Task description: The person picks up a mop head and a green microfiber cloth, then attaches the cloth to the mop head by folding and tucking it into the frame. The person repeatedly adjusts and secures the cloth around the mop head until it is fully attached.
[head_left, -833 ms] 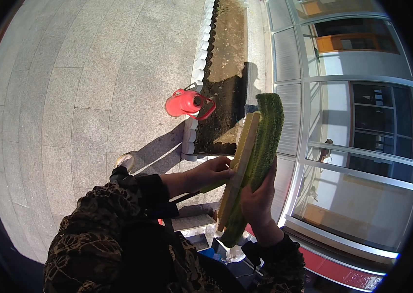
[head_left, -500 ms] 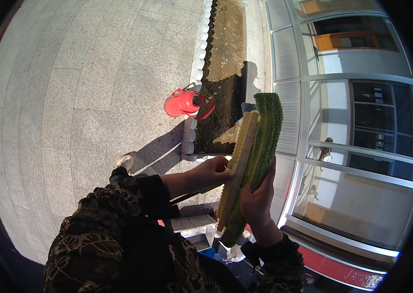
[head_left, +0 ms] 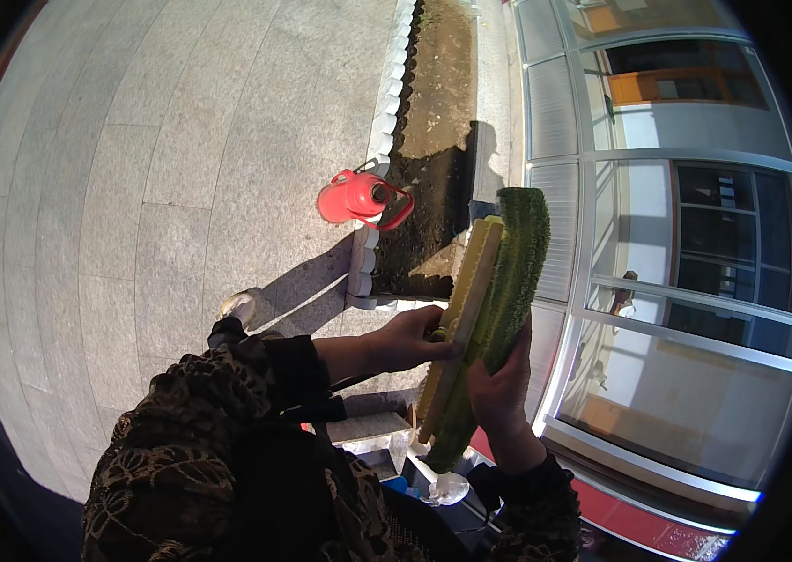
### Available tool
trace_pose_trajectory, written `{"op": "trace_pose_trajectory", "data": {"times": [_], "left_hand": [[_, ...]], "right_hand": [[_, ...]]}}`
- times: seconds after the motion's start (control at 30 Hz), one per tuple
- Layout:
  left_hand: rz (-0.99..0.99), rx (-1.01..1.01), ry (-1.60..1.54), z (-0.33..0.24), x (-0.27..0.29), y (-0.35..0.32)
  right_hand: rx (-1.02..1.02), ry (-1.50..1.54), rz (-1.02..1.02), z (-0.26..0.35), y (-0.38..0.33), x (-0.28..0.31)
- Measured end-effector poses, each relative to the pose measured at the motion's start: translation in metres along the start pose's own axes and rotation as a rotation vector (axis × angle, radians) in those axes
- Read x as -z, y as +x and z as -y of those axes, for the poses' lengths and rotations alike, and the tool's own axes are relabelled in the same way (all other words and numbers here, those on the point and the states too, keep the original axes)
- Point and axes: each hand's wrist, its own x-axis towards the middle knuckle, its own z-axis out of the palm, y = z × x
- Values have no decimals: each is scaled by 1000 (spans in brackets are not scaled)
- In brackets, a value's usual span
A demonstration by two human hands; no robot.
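A flat mop head slants upright in front of me, with a shaggy green pad (head_left: 525, 248) on its right side and a long pale yellow board (head_left: 473, 281) along its left. My right hand (head_left: 503, 398) is closed round the pad's right side, the thumb pressed on its inner face. From the left, my left hand (head_left: 405, 339) pinches the middle of the board, its thumb laid across the board's edge. A small yellow-green part (head_left: 437, 333) shows by its fingers; what it is I cannot make out.
A red thermos flask (head_left: 358, 199) stands by the white scalloped edging (head_left: 383, 122) of a soil bed (head_left: 438, 84). Grey paving (head_left: 171, 169) spreads at left. Glazed window frames (head_left: 592, 234) line the right. Below the mop head, a white object (head_left: 449, 488) lies among partly hidden things.
The mop head and my right hand have shifted slightly right. My left thumb has come forward over the board's edge, and the left hand has moved a little right with it.
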Motion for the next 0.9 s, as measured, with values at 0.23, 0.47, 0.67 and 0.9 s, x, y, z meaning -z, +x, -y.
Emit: {"op": "trace_pose_trajectory", "data": {"times": [0.23,0.47,0.67,0.9], "left_hand": [[77,-48,-165,13,16,-1],[-132,-114,-13,17,-5,-5],[-333,-158,446,12,-25,-13],[-393,-262,573,5,-36,-29]], "right_hand": [[-120,178,18,-12,-8,12],[-55,147,20,-36,-15,22],[-138,328,5,-79,-26,30],[-153,618,-71,-129,-36,32]]}}
